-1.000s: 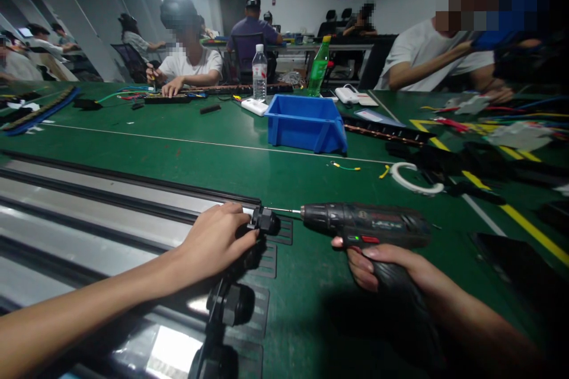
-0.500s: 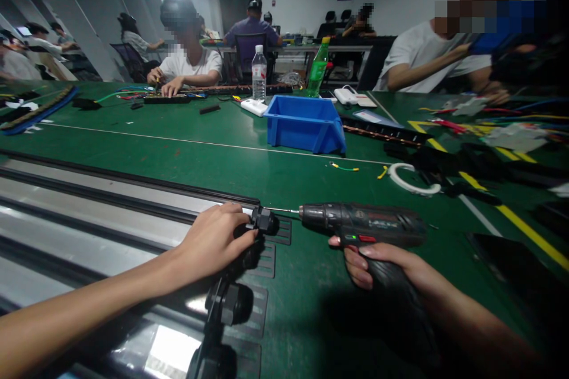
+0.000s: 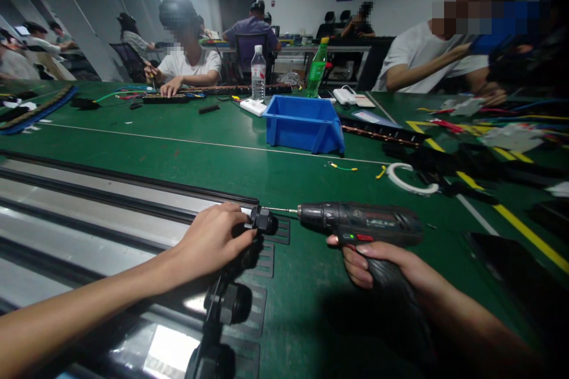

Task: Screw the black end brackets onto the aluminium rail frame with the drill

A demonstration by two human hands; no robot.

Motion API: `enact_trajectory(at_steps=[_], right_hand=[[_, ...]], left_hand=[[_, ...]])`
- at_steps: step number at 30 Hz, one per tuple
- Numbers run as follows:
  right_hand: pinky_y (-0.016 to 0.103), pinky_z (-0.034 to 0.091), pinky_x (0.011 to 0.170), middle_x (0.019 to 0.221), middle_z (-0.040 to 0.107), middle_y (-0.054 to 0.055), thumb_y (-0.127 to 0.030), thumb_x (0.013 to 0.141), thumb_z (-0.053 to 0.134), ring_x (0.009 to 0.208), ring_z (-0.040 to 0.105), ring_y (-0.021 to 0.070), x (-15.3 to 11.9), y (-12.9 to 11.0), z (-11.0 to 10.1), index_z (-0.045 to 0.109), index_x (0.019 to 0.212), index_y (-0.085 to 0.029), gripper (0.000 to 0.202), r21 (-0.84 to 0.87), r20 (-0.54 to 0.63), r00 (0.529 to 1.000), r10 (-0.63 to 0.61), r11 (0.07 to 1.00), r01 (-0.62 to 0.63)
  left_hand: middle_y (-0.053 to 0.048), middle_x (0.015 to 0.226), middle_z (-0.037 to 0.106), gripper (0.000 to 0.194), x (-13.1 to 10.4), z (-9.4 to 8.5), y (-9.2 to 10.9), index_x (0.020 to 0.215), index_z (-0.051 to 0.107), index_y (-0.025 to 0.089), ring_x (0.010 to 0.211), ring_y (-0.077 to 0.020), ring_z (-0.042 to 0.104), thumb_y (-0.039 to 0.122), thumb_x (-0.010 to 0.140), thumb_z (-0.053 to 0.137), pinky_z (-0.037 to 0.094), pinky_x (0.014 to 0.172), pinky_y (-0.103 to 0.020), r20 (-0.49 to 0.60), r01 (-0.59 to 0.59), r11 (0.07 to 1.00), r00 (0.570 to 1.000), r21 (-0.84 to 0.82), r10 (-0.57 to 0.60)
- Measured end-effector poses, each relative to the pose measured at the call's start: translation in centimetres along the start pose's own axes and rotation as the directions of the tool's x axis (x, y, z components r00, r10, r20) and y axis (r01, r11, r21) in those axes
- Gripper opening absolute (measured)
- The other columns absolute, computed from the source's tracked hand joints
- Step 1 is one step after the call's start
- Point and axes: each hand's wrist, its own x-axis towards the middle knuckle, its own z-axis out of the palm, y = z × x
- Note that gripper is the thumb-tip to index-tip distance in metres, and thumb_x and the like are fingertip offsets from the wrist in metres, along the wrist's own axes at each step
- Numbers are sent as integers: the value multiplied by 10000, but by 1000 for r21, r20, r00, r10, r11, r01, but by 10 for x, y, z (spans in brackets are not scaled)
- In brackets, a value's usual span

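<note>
My right hand (image 3: 377,260) is wrapped around the grip of a black cordless drill (image 3: 360,222), its index finger at the trigger. The drill's long thin bit (image 3: 280,209) points left and meets the far end corner of the nearest metal strip. My left hand (image 3: 222,231) lies over the end of that strip, thumb and fingers closed around a black cable gland (image 3: 265,221). Several silver metal strips (image 3: 111,213) with black edges lie side by side. More black glands (image 3: 235,303) and slotted black end plates (image 3: 253,308) line their right ends.
Beyond the strips stands a blue bin (image 3: 304,130), with a water bottle (image 3: 258,74) and a green bottle (image 3: 316,68) behind it. A white ring (image 3: 411,180) and loose wires (image 3: 342,167) lie to the right. Co-workers (image 3: 191,62) sit across the green table (image 3: 178,160).
The view has shifted very slightly. Both hands, the drill and the strips hold the same positions relative to each other. A co-worker's hand across the table has moved a little.
</note>
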Motion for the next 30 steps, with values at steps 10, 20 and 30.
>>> enact_trajectory(at_steps=[10, 20, 30], right_hand=[[295, 488, 595, 765, 620, 36, -299, 835, 717, 652, 614, 165, 2, 4, -6, 725, 1151, -124, 362, -40, 30, 999, -42, 998, 43], [300, 512, 634, 771, 624, 46, -282, 812, 681, 671, 622, 181, -1, 3, -5, 730, 1153, -75, 402, 16, 15, 999, -44, 999, 43], [243, 565, 654, 789, 649, 39, -250, 784, 742, 702, 628, 153, -18, 10, 9, 728, 1150, -82, 404, 77, -197, 957, -214, 969, 233]], left_hand=[[-53, 878, 656, 324, -1, 1, 0, 867, 702, 200, 906, -234, 631, 427, 987, 504, 424, 787, -333, -5, 16, 1000, 1000, -1, -16], [-64, 878, 661, 389, -2, 3, -2, 895, 721, 207, 894, -239, 635, 508, 988, 493, 411, 765, -329, -24, 21, 1000, 999, 13, -21], [-72, 851, 652, 496, -3, 3, -2, 828, 688, 202, 875, -249, 643, 576, 1007, 414, 395, 755, -331, -28, 15, 1000, 999, 3, -15]])
